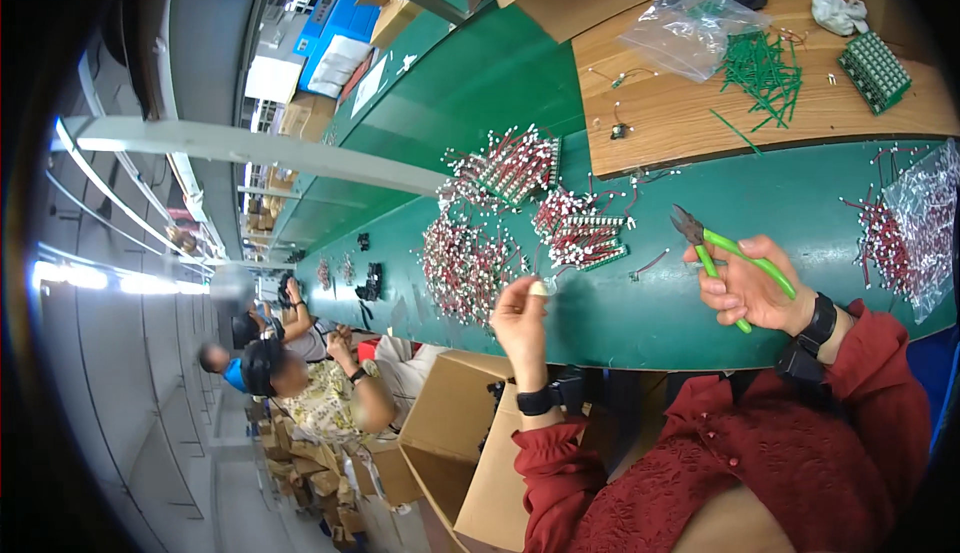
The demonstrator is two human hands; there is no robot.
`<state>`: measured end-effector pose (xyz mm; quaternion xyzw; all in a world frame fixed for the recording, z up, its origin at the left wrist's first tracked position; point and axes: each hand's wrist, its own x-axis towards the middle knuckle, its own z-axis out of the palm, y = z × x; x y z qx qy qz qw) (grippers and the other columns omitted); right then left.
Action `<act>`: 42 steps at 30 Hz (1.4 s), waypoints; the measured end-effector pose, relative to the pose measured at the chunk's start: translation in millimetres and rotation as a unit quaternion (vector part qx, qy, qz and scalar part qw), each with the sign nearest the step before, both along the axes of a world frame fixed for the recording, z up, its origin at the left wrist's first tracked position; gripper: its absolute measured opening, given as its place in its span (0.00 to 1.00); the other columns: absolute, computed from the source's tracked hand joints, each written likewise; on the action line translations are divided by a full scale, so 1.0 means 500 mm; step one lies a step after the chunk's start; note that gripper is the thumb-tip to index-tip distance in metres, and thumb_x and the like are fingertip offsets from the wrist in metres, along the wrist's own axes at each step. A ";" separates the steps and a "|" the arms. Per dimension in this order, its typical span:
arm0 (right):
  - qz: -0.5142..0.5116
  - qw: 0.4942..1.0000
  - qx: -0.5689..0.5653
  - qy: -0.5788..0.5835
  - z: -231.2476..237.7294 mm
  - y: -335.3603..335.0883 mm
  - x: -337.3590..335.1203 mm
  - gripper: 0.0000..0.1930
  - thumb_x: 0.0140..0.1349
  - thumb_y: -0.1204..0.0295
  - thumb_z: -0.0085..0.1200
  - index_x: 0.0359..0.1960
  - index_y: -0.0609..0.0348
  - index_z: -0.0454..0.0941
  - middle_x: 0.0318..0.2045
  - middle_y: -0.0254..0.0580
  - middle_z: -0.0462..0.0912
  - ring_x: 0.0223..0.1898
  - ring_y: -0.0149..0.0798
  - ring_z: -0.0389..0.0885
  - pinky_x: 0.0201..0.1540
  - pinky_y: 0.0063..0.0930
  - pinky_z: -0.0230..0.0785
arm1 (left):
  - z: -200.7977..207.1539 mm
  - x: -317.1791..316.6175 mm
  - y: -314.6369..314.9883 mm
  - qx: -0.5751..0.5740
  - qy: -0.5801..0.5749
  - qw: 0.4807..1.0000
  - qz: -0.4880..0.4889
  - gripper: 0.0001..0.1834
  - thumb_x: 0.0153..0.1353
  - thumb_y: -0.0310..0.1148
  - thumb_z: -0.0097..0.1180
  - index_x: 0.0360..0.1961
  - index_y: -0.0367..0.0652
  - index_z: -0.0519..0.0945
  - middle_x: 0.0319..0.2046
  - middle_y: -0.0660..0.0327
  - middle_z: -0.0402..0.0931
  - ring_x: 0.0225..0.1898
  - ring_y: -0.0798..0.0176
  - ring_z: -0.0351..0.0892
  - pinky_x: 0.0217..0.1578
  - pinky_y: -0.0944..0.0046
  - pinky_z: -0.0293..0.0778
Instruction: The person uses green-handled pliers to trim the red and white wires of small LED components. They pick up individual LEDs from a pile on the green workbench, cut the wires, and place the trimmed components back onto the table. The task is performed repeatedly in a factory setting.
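My right hand (pixel 745 288) is wrapped round green-handled cutting pliers (pixel 712 243), whose dark jaws point up and left with the handles spread. My left hand (pixel 522 328) is raised over the table's near edge, thumb and fingertips pinched together. A pale tip shows at those fingers; whatever they hold is too small to make out. Just beyond it lie green circuit board panels (pixel 592 241) bristling with red wires and white connectors. To the left spreads a big heap of red-and-white wired parts (pixel 465 263). A single wired piece (pixel 650 265) rests between my hands.
A wooden board (pixel 650 103) at the back carries green sticks (pixel 762 78), a clear plastic bag (pixel 695 28) and a green panel stack (pixel 875 71). More wired parts (pixel 885 243) sit far right beside plastic wrap. An open cardboard box (pixel 455 433) stands below; co-workers (pixel 320 383) sit at left.
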<state>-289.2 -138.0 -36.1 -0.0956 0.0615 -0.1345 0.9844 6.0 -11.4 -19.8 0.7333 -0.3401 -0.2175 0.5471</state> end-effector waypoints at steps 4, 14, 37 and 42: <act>-0.016 1.000 -0.005 0.013 0.006 -0.003 0.000 0.27 0.55 0.55 0.45 0.53 0.57 0.62 0.26 0.34 0.65 0.23 0.27 0.60 0.25 0.19 0.56 | -0.026 -0.084 -0.020 0.097 -0.122 0.988 0.002 0.10 0.51 0.27 0.59 0.35 0.36 0.77 0.26 0.64 0.77 0.25 0.74 0.72 0.29 0.74 0.69; 0.014 0.999 -0.038 0.029 0.009 0.010 0.001 0.23 0.58 0.57 0.44 0.52 0.55 0.63 0.26 0.29 0.65 0.24 0.23 0.61 0.23 0.16 0.54 | -0.039 -0.107 -0.068 -0.010 0.013 0.999 0.027 0.06 0.51 0.22 0.59 0.29 0.40 0.73 0.26 0.67 0.74 0.26 0.76 0.69 0.30 0.76 0.66; 0.047 0.999 0.019 -0.004 -0.006 0.036 0.011 0.35 0.52 0.55 0.49 0.61 0.52 0.54 0.42 0.42 0.71 0.43 0.36 0.71 0.51 0.42 0.62 | -0.061 -0.101 -0.025 -0.290 0.585 0.757 0.004 0.23 0.54 0.21 0.51 0.53 0.38 0.64 0.42 0.54 0.71 0.40 0.58 0.74 0.40 0.63 0.74; 0.081 0.995 0.017 -0.052 0.016 0.035 0.015 0.39 0.51 0.57 0.52 0.63 0.51 0.49 0.47 0.45 0.69 0.45 0.40 0.71 0.52 0.47 0.63 | 0.000 -0.117 -0.011 -0.301 0.457 0.836 -0.033 0.31 0.53 0.23 0.53 0.58 0.49 0.58 0.44 0.58 0.70 0.37 0.59 0.75 0.34 0.65 0.74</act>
